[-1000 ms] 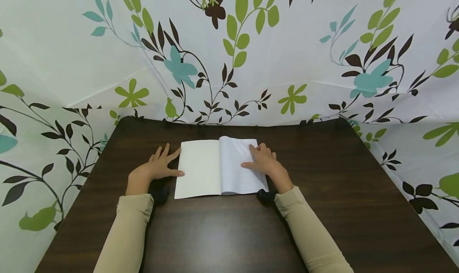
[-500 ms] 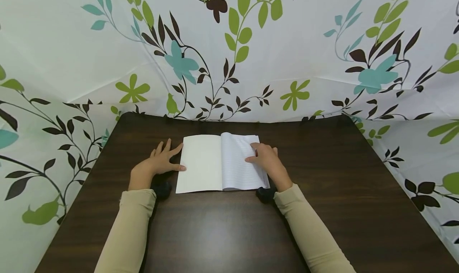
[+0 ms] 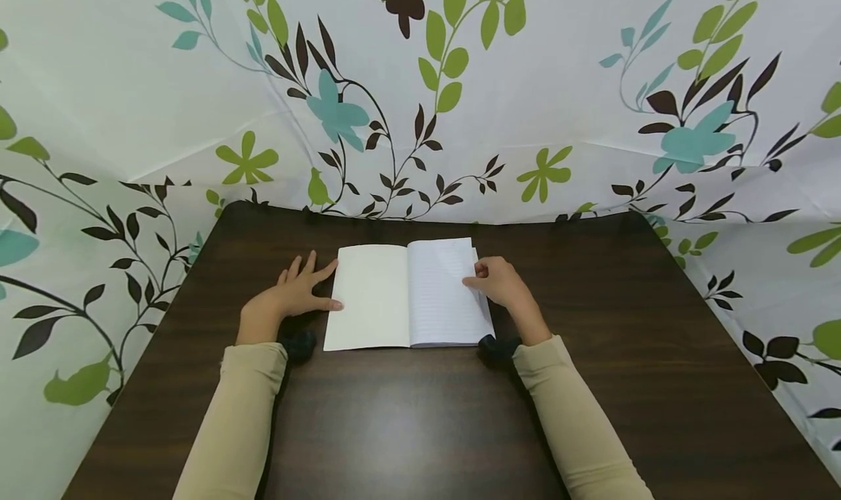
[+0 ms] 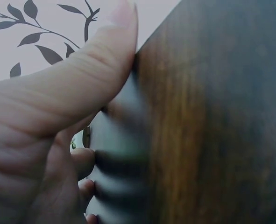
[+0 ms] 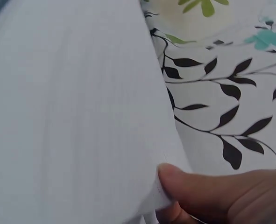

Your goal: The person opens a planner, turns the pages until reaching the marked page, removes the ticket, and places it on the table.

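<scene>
An open notebook [image 3: 374, 295] lies on the dark wooden table, its left side a plain cream page and its right side a lined white page [image 3: 440, 295]. My left hand [image 3: 289, 299] rests spread at the notebook's left edge, with thumb and forefinger touching that edge. At the right edge, my right hand [image 3: 502, 285] pinches the lined page between thumb and curled fingers. The right wrist view shows the thumb [image 5: 180, 186] on top of the page [image 5: 91, 107], near its corner, and fingertips beneath. In the left wrist view the left thumb [image 4: 95, 70] stretches out over the table.
The dark wooden table [image 3: 394, 427] extends around the notebook on all sides. Behind it hangs a white cloth [image 3: 558, 106] printed with leaves and flowers. A black wrist device [image 3: 497, 350] sits under the right wrist, and another black device [image 3: 300, 345] under the left.
My right hand has slid from over the right page out to its edge and now pinches the page, which has lifted slightly and lies less curled. The left hand stays at the left edge.
</scene>
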`<state>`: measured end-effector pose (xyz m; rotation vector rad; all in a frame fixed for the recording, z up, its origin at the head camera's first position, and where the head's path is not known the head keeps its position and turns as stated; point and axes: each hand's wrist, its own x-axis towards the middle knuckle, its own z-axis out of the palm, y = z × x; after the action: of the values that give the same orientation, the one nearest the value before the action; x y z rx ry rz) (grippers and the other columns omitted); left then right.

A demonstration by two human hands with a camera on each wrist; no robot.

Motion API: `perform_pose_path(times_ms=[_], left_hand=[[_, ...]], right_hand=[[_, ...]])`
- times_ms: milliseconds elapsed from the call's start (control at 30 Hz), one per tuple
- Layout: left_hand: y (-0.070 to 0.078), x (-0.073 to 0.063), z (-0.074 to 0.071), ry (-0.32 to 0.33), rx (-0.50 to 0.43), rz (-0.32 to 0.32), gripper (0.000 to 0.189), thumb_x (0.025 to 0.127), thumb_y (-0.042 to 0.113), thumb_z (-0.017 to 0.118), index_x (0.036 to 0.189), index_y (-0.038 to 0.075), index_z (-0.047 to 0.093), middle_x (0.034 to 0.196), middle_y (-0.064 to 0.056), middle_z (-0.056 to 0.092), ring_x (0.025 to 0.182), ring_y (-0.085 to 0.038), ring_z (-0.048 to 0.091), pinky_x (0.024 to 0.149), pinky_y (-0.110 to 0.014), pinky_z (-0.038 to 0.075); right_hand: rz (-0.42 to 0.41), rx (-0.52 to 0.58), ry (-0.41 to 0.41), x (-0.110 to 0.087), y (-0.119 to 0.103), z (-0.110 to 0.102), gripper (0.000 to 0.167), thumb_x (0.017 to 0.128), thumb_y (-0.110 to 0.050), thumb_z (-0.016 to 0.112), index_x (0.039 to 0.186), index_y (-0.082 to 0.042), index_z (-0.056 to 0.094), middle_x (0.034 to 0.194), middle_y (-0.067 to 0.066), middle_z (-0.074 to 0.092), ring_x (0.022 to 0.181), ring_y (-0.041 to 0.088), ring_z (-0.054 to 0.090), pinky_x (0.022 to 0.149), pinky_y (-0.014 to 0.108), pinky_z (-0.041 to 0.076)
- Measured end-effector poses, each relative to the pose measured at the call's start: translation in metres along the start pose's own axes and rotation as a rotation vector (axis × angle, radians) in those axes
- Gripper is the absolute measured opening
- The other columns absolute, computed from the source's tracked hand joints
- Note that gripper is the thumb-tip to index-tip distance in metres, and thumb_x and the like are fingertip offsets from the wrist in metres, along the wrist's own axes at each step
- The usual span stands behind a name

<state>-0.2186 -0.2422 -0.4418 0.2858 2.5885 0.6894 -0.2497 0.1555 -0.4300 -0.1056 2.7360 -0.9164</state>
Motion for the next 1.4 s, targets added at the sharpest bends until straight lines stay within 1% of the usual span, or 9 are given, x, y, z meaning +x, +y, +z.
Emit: perform_pose_path(times_ms=[100, 233, 367, 467, 600, 800, 1100, 1267, 1400], left_hand=[[0.000, -0.001, -0.003, 0.000, 0.004, 0.009, 0.107, 0.092, 0.059, 0.072, 0.169, 0.016, 0.012, 0.171, -0.032, -0.014, 0.156, -0.057, -0.017, 0.122, -0.076, -0.006], [-0.002, -0.003, -0.005, -0.010, -0.006, 0.031, 0.111, 0.090, 0.059, 0.075, 0.169, 0.015, 0.011, 0.170, -0.032, -0.016, 0.155, -0.058, -0.018, 0.121, -0.078, -0.005], [-0.005, -0.004, -0.005, -0.009, -0.014, 0.048, 0.117, 0.084, 0.059, 0.080, 0.168, 0.013, 0.012, 0.170, -0.034, -0.014, 0.155, -0.059, -0.016, 0.120, -0.079, -0.002], [-0.007, -0.004, -0.003, -0.008, -0.011, 0.047, 0.119, 0.083, 0.059, 0.081, 0.168, 0.014, 0.012, 0.170, -0.034, -0.014, 0.155, -0.060, -0.015, 0.120, -0.079, -0.002], [-0.007, -0.004, -0.002, -0.007, -0.015, 0.041, 0.115, 0.086, 0.059, 0.079, 0.168, 0.013, 0.013, 0.170, -0.034, -0.014, 0.155, -0.060, -0.015, 0.120, -0.080, -0.002], [-0.003, -0.006, -0.002, -0.010, -0.017, 0.033, 0.105, 0.092, 0.059, 0.072, 0.168, 0.015, 0.014, 0.170, -0.032, -0.015, 0.155, -0.058, -0.018, 0.122, -0.077, -0.006], [-0.002, -0.007, -0.002, -0.014, -0.020, 0.030, 0.107, 0.091, 0.060, 0.073, 0.169, 0.017, 0.013, 0.170, -0.032, -0.017, 0.155, -0.057, -0.019, 0.121, -0.077, -0.007], [-0.002, -0.007, -0.002, -0.016, -0.023, 0.030, 0.108, 0.091, 0.061, 0.073, 0.169, 0.017, 0.013, 0.170, -0.032, -0.017, 0.155, -0.057, -0.019, 0.122, -0.077, -0.007], [-0.003, -0.006, -0.001, -0.018, -0.020, 0.031, 0.108, 0.090, 0.062, 0.072, 0.169, 0.017, 0.013, 0.170, -0.032, -0.017, 0.155, -0.057, -0.019, 0.122, -0.077, -0.006]], right_hand=[[-0.006, -0.009, -0.010, 0.001, 0.005, -0.004, 0.032, 0.101, -0.029, 0.069, 0.115, 0.000, 0.072, 0.104, 0.013, 0.068, 0.089, 0.022, 0.060, 0.076, 0.033, 0.051], [-0.024, -0.016, -0.019, 0.003, 0.009, -0.007, 0.033, 0.103, -0.030, 0.065, 0.117, -0.002, 0.075, 0.106, 0.013, 0.071, 0.091, 0.022, 0.061, 0.079, 0.034, 0.052], [-0.046, -0.005, -0.027, 0.004, 0.012, -0.010, 0.030, 0.104, -0.030, 0.064, 0.110, -0.003, 0.077, 0.097, 0.010, 0.069, 0.088, 0.022, 0.059, 0.075, 0.033, 0.050], [-0.042, 0.007, -0.043, 0.004, 0.013, -0.011, 0.029, 0.104, -0.031, 0.063, 0.103, -0.005, 0.075, 0.091, 0.007, 0.065, 0.084, 0.021, 0.056, 0.072, 0.031, 0.046], [-0.045, 0.011, -0.063, 0.003, 0.013, -0.013, 0.029, 0.105, -0.032, 0.061, 0.098, -0.006, 0.072, 0.086, 0.004, 0.060, 0.080, 0.019, 0.053, 0.068, 0.030, 0.043], [-0.090, 0.018, -0.068, 0.000, 0.014, -0.016, 0.029, 0.106, -0.028, 0.058, 0.089, -0.005, 0.066, 0.079, 0.003, 0.055, 0.072, 0.018, 0.047, 0.064, 0.030, 0.039], [-0.133, 0.061, -0.042, -0.001, 0.008, -0.017, 0.033, 0.109, -0.027, 0.051, 0.087, -0.005, 0.062, 0.072, 0.003, 0.049, 0.064, 0.019, 0.042, 0.059, 0.031, 0.037], [-0.150, 0.061, -0.014, -0.001, 0.005, -0.016, 0.033, 0.109, -0.028, 0.051, 0.088, -0.006, 0.062, 0.073, 0.003, 0.048, 0.064, 0.018, 0.043, 0.058, 0.030, 0.037], [-0.171, 0.097, 0.015, -0.002, 0.004, -0.014, 0.033, 0.109, -0.029, 0.051, 0.087, -0.007, 0.060, 0.071, 0.003, 0.046, 0.061, 0.018, 0.041, 0.056, 0.030, 0.036]])
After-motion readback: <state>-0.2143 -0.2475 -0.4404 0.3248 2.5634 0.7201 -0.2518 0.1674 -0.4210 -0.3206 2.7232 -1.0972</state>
